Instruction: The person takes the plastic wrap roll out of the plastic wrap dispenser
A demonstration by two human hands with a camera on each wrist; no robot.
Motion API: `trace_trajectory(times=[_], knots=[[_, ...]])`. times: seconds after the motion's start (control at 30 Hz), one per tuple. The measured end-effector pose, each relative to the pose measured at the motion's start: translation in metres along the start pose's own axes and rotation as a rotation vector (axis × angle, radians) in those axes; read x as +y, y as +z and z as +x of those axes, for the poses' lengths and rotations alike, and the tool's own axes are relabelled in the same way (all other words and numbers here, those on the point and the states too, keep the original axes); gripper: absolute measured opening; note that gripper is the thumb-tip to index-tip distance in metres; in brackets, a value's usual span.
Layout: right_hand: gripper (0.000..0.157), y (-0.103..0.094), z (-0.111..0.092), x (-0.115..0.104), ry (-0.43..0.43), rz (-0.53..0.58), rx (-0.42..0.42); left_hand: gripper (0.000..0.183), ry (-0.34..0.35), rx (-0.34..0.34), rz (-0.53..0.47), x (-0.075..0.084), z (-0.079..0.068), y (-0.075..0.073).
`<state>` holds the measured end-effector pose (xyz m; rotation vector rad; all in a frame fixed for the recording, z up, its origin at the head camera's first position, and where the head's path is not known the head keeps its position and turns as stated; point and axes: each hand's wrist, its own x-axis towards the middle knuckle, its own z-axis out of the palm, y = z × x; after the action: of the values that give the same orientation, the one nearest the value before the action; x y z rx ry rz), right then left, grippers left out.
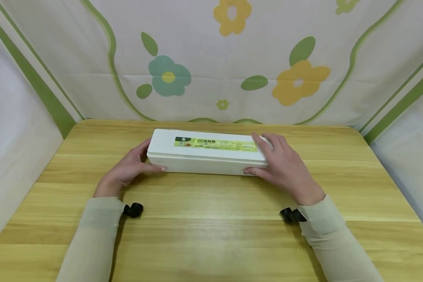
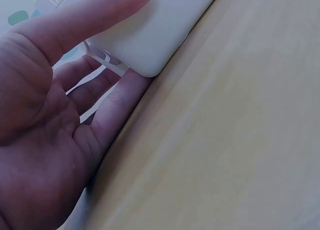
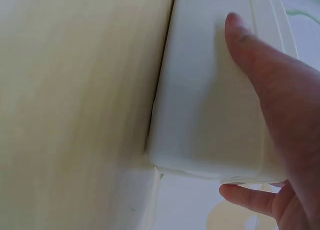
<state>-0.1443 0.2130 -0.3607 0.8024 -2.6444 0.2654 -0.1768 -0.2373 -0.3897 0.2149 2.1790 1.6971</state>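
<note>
A long white plastic box [image 1: 206,154] with a green and yellow label lies flat on the wooden table [image 1: 211,235], lengthwise from left to right. My left hand [image 1: 126,170] holds its left end, thumb along the front face and fingers round the end. My right hand [image 1: 281,164] holds the right end, fingers over the top and thumb pressed on the front face. In the left wrist view the thumb lies on the box [image 2: 155,29] and the fingers curl under its corner. In the right wrist view the thumb presses the box [image 3: 205,115] front.
A flower-patterned cloth [image 1: 211,58] hangs behind and at both sides of the table. Black wrist mounts [image 1: 133,210] sit at both cuffs. Bare wood stretches in front of the box.
</note>
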Motion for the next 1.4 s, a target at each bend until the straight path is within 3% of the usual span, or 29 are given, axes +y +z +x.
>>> trace_trajectory(times=[0.43,0.8,1.07,1.4], knots=[[0.094,0.004,0.003,-0.003,-0.060,-0.015,0.068,0.104,0.020,-0.011,0.014,0.000,0.000,0.000],[0.101,0.004,0.002,0.000,-0.008,0.027,0.009,0.105,0.040,0.001,-0.003,-0.002,0.000,0.003],[0.099,0.005,0.001,0.006,-0.068,0.063,0.051,0.106,0.035,-0.003,-0.007,-0.004,-0.003,0.003],[0.091,0.000,0.003,0.001,-0.102,-0.038,0.051,0.102,0.050,0.006,0.005,-0.002,0.000,0.005]])
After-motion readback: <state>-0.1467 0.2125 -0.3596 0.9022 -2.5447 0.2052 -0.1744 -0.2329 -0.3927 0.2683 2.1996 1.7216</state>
